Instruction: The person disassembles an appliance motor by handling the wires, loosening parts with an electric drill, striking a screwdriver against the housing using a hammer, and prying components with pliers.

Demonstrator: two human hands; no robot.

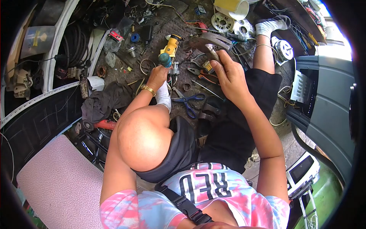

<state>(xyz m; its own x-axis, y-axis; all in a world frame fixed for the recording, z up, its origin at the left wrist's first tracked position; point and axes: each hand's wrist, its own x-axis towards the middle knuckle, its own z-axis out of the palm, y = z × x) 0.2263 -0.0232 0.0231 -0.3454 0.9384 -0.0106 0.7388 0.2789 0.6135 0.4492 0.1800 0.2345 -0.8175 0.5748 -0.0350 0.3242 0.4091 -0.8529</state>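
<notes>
My left hand (pixel 156 79), with a gold bracelet at the wrist, is closed around a screwdriver (pixel 165 60) whose teal handle points up toward me. The screwdriver's tip is hidden. Just beyond it lies a yellow tool body (pixel 171 45), with a small silver metal part (pixel 174 69) close to my fingers. My right hand (pixel 231 78) grips a hammer (pixel 212 53), raised to the right of the screwdriver and apart from it; its dark head looks large and curved from above. Pliers with orange handles (pixel 207 76) and blue-handled scissors (pixel 188 100) lie on the floor between my legs.
Screws and small parts (pixel 143 17) are scattered at the far side. A yellow-white bucket (pixel 238 8) and round metal discs (pixel 222 23) stand back right. A grey appliance casing (pixel 328 103) is at my right, a pink cushion (pixel 61 183) at my left, a dark cloth (pixel 106 100) nearer.
</notes>
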